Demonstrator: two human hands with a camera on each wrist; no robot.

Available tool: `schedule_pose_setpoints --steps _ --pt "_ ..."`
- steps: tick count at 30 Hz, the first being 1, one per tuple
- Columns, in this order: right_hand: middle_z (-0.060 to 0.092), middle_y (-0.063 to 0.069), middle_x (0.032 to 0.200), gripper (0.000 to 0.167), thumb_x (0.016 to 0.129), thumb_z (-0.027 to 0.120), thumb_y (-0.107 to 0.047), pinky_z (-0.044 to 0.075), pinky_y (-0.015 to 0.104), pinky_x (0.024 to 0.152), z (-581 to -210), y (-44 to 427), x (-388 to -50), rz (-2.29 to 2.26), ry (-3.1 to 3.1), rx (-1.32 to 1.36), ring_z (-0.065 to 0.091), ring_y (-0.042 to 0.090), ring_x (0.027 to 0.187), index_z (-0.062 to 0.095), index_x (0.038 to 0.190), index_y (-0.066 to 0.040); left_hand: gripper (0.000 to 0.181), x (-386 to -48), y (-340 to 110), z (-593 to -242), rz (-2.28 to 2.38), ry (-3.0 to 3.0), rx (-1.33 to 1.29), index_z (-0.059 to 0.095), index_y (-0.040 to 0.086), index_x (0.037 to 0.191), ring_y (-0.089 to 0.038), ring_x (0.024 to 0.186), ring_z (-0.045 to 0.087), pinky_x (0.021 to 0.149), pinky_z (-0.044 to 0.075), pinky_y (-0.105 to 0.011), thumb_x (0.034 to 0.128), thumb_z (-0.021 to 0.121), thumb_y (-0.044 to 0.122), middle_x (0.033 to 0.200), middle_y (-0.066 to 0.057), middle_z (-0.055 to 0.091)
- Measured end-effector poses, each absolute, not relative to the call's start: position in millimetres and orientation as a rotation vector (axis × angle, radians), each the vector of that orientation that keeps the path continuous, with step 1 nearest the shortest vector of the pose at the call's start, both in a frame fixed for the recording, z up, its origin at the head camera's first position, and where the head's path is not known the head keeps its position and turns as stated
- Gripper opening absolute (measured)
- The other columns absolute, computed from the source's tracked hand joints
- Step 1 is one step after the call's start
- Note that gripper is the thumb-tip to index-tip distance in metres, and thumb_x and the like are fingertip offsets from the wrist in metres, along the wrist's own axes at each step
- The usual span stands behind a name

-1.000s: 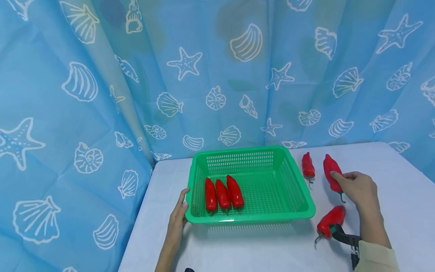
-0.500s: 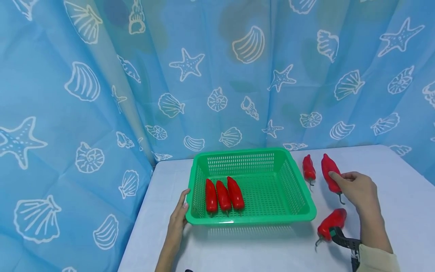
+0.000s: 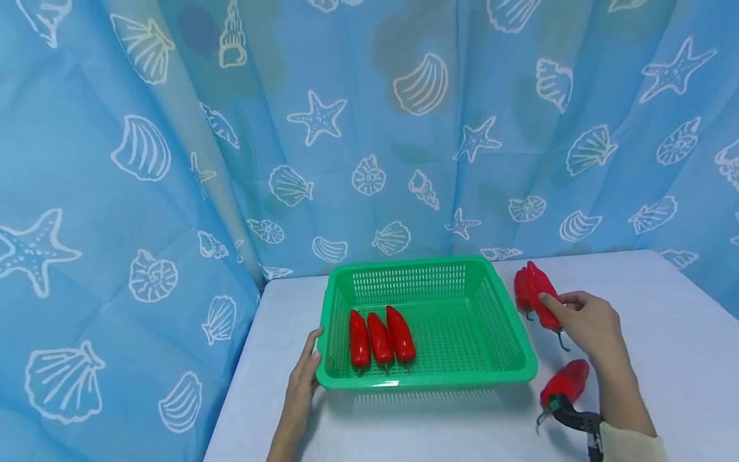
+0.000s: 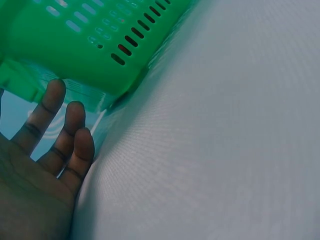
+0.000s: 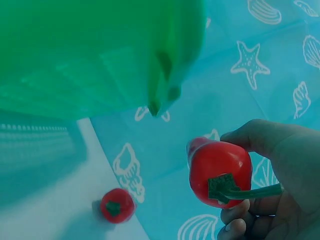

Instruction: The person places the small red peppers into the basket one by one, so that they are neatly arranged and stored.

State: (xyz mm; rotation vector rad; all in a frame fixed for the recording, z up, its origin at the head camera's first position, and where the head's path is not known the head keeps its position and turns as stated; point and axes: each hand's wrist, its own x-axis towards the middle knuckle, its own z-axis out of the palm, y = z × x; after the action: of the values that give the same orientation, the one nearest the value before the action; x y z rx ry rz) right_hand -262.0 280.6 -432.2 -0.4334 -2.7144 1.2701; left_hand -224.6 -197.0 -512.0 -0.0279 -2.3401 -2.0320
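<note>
My right hand (image 3: 589, 324) pinches a red pepper (image 3: 541, 296) between thumb and fingers, to the right of the green basket (image 3: 427, 380). In the right wrist view the held pepper (image 5: 220, 167) has its green stem toward the camera, above the table. My left hand (image 3: 301, 378) touches the basket's left side, its fingers fairly straight; the left wrist view shows the fingers (image 4: 75, 117) by the basket wall (image 4: 95, 55). Three red peppers (image 3: 380, 339) lie side by side in the left part of the basket.
Behind the held pepper, another red pepper (image 3: 521, 292) lies on the white table (image 3: 416, 430) beside the basket. A further pepper (image 3: 568, 380) lies nearer, partly behind the black wrist strap (image 3: 571, 414). A blue shell-print curtain (image 3: 346, 141) hangs beyond the table.
My right hand has moved left with the pepper, which now partly overlaps the far one in the head view. The left hand stays at the basket's side.
</note>
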Motion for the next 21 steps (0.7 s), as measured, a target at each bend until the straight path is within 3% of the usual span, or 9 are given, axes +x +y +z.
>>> schedule_pose_setpoints --steps 14,21 --pt "0.058 0.026 0.111 0.069 0.09 0.073 -0.044 0.049 0.03 0.06 -423 260 -259 1.211 -2.719 -0.285 0.057 0.038 0.093 0.051 0.13 0.008 0.054 -221 -195 -515 -2.039 -2.34 -0.002 0.036 0.032 0.155 -0.032 0.132 0.044 0.097 0.045 -0.042 0.1054 0.038 0.052 0.159 -0.008 0.031" --pt "0.059 0.022 0.105 0.067 0.091 0.071 -0.046 0.046 0.028 0.059 -418 250 -261 1.222 -2.704 -0.254 0.055 0.033 0.09 0.054 0.128 0.007 0.048 -222 -196 -515 -2.031 -2.319 -0.046 0.038 0.037 0.153 -0.031 0.129 0.047 0.096 0.045 -0.041 0.1063 0.037 0.05 0.157 -0.005 0.034"
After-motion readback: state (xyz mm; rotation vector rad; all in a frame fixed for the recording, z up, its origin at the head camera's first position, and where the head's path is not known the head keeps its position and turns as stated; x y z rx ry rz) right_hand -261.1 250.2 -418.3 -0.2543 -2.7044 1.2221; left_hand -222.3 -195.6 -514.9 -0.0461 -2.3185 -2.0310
